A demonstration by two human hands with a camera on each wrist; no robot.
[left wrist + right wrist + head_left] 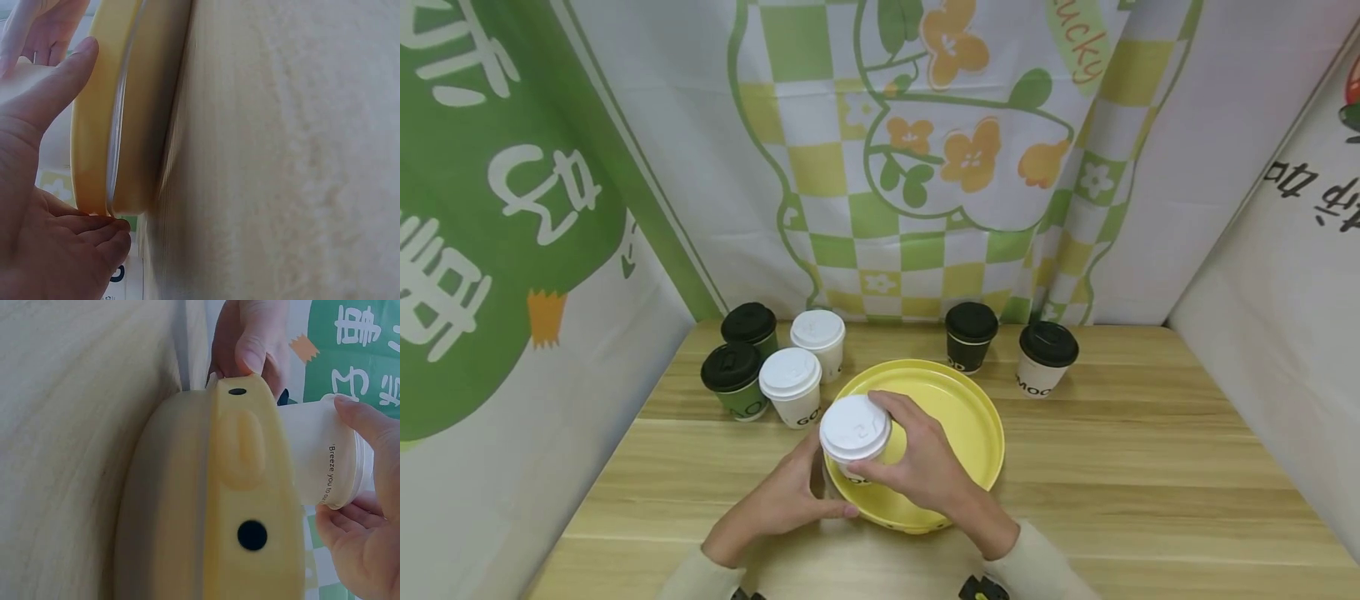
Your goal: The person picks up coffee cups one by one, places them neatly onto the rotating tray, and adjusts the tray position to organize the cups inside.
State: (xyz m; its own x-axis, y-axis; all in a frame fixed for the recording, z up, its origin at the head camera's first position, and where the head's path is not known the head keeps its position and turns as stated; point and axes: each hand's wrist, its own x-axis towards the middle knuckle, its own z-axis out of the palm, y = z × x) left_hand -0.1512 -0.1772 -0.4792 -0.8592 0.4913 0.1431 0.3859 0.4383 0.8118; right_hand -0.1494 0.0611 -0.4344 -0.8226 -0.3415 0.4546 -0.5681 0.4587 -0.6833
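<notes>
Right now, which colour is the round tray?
The tray is yellow; the head view shows it best.

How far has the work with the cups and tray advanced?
Done: little, it seems; only one white-lidded paper cup is over the round yellow tray. In hand: the right grip holds that cup, perhaps not set down; the left grip touches the tray's edge. Probably remaining: outside the tray stand two green cups, two more white-lidded cups, one black cup and one black-lidded white cup.
</notes>
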